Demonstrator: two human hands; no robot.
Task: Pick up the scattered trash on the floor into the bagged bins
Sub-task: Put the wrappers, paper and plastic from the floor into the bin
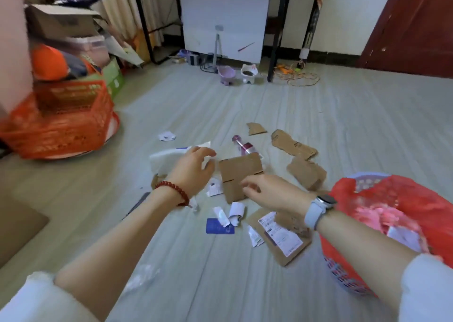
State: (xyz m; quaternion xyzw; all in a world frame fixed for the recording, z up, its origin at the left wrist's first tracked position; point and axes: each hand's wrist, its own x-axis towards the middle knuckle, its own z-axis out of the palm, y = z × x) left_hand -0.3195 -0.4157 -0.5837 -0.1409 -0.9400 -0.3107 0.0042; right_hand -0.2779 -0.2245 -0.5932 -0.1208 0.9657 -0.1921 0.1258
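1. Where both arms reach over the litter, the right hand (263,190) pinches the near edge of a flat, creased cardboard panel (239,174), thumb and fingers curled on it.
2. Left hand (193,168), with a red bead bracelet (172,190) on its wrist, hovers with fingers loosely spread above a crumpled white bag (169,161); contact cannot be told.
3. Trash lies on the floor mid-frame: four more torn brown cardboard pieces, one of them (279,233) bearing a white printed label; a clear bottle (242,146) with pink cap and label, lying on its side behind the panel; a glossy blue card (220,226); several small curled white paper scraps (236,210).
4. Bin (343,276), lower right: purple lattice plastic lined with a thin red bag (392,199), pink and white scraps inside.
5. Floor (355,125): pale grey planks with fine grain.
6. Left edge: one orange lattice crate (58,123), cardboard boxes stacked behind it.
7. Far wall: a white board (224,25), two small footed bowls, one purple (226,74) and one white (248,73), and a tangle of orange cord (297,76).
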